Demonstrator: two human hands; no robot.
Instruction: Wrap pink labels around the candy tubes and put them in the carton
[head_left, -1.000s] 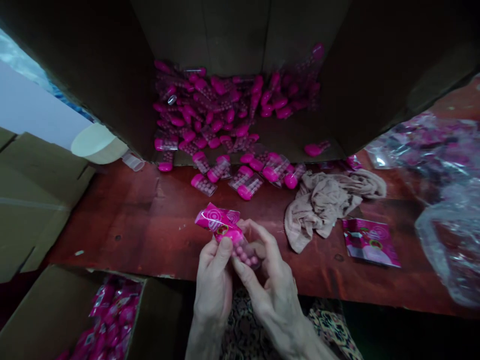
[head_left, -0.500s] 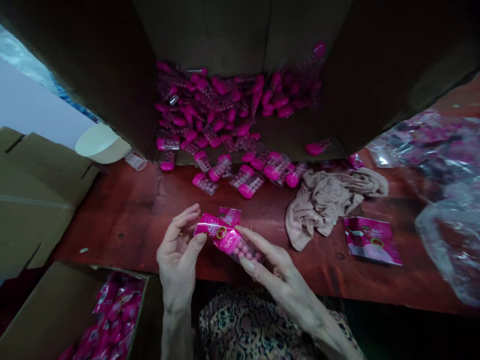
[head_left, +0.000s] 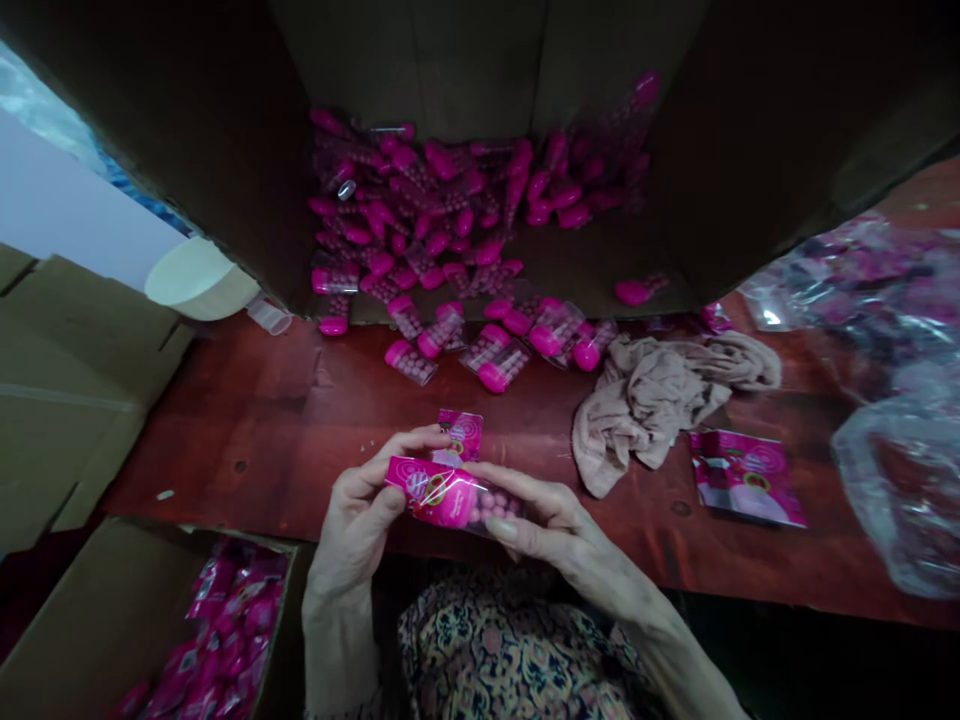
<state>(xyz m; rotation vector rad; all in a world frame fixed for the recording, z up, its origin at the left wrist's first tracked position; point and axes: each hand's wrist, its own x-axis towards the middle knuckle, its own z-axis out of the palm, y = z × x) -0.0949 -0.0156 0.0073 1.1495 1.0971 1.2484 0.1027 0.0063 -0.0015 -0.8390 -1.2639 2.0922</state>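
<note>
Between my hands is a clear bottle of pink balls with a pink printed sleeve [head_left: 442, 494] around it, lying nearly level. My left hand [head_left: 358, 520] grips the sleeve's left end, thumb in front and fingers behind. My right hand [head_left: 551, 515] holds the bottle's right end, where the balls show through. Just behind them a flat pink printed sleeve [head_left: 463, 428] lies on the red-brown table [head_left: 247, 420]. Farther back, several pink-capped bottles [head_left: 504, 366] of balls lie at the mouth of a big cardboard box [head_left: 480, 60], which holds a heap of the same.
A crumpled beige cloth [head_left: 652, 400] and more flat pink sleeves [head_left: 750, 480] lie to the right, beside clear plastic bags [head_left: 885, 470]. At lower left, an open carton [head_left: 82, 620] contains pink-wrapped bottles [head_left: 232, 620]. A white bowl-like container [head_left: 199, 280] stands at back left.
The sleeved bottle has turned from a slant to nearly level and come slightly lower. My left hand has closed from loosely spread fingers onto the sleeve's end.
</note>
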